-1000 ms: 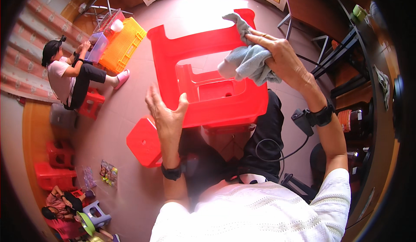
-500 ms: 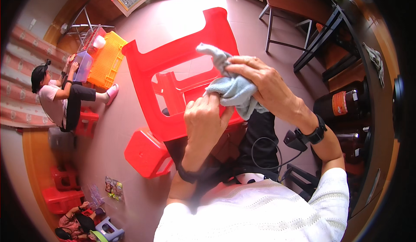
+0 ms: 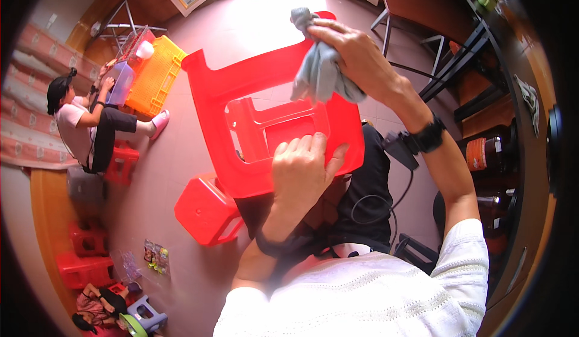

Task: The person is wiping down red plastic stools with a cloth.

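Note:
In front of me, a red plastic stool point(image 3: 247, 71) is tipped over, with a wide opening in the panel facing me and more red plastic showing through it. My left hand point(image 3: 301, 171) grips the near bar of that opening, its fingers curled over the edge. A grey-blue cloth point(image 3: 325, 71) is bunched in my right hand point(image 3: 365, 59), which holds it against or just over the stool's far right part; contact there I cannot tell. Part of the cloth hangs down over the red panel.
A smaller red stool point(image 3: 205, 210) stands on the floor at left. Beyond it a person point(image 3: 75, 114) sits beside a yellow crate point(image 3: 155, 74) and a clear bin point(image 3: 120, 83). Another person point(image 3: 99, 307) is at lower left. Large dark jars point(image 3: 482, 153) and a wooden table point(image 3: 416, 11) line the right.
My right hand has moved up and away from me with the cloth, off the near part of the stool. My left hand has shifted slightly right and stays on the stool.

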